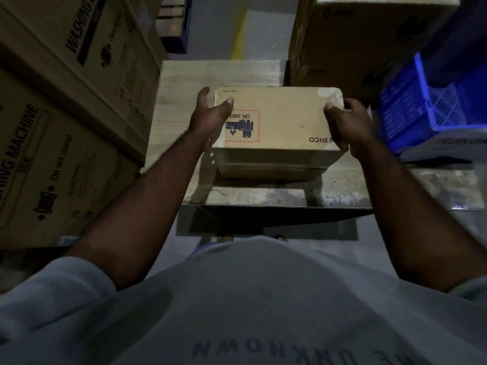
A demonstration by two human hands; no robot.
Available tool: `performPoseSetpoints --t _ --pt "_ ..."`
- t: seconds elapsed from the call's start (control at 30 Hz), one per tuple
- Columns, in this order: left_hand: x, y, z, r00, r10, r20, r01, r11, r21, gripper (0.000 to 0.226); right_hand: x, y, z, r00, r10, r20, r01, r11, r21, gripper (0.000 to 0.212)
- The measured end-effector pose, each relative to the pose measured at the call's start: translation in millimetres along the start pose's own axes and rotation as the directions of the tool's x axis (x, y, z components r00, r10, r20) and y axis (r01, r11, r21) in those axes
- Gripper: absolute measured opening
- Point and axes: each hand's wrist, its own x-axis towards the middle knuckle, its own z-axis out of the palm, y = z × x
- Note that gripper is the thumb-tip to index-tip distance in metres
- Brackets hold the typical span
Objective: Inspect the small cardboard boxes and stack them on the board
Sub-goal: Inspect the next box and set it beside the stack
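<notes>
– Where is the small box (279,119) seen?
– Over the board (179,83), held level above a second box (271,167). Whether the two touch cannot be told.
– And the hands?
– The left hand (210,119) is clamped on its left end, thumb on top; the right hand (347,125) is curled round the right end. The label (245,127) is partly covered — only "UN 348" is read.

Dim warehouse, likely: stacked washing-machine cartons (66,106), blue plastic crates (427,106), concrete floor.
</notes>
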Motion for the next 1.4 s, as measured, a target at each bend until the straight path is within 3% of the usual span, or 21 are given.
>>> performPoseSetpoints --t 0.23,0.37,0.57,0.77,1.03,1.2,1.4 --pt "7 12 0 0.993 -0.020 0.120 0.017 0.999 0.028 0.070 9 -5 1 0.991 0.012 0.130 -0.024 0.996 0.089 0.038" --pt "6 15 0 0.997 -0.019 0.080 0.014 0.998 0.061 0.059 7 -14 0 0.980 0.012 0.198 -0.031 0.995 0.094 0.037" --pt "0 18 0 0.991 0.120 -0.063 -0.113 0.988 0.107 0.044 -2 -29 2 0.994 -0.108 0.019 0.108 0.994 0.030 0.042" --pt "-7 0 1 0.940 0.216 -0.264 -0.167 0.966 0.197 0.033 -18 -12 14 0.972 -0.198 -0.126 0.194 0.980 -0.045 0.042" --pt "-31 -74 -18 0.952 0.147 -0.269 -0.092 0.974 0.209 0.024 -54 59 34 0.974 -0.177 -0.143 0.158 0.978 -0.135 0.034" --pt "-54 -106 -19 0.977 0.066 -0.203 -0.031 0.985 0.171 0.036 -65 82 38 0.976 -0.144 -0.165 0.112 0.976 -0.189 0.029" --pt "-62 -111 -19 0.977 0.040 -0.207 0.024 0.953 0.301 0.054 -67 89 31 0.983 -0.155 -0.101 0.124 0.957 -0.264 0.040"
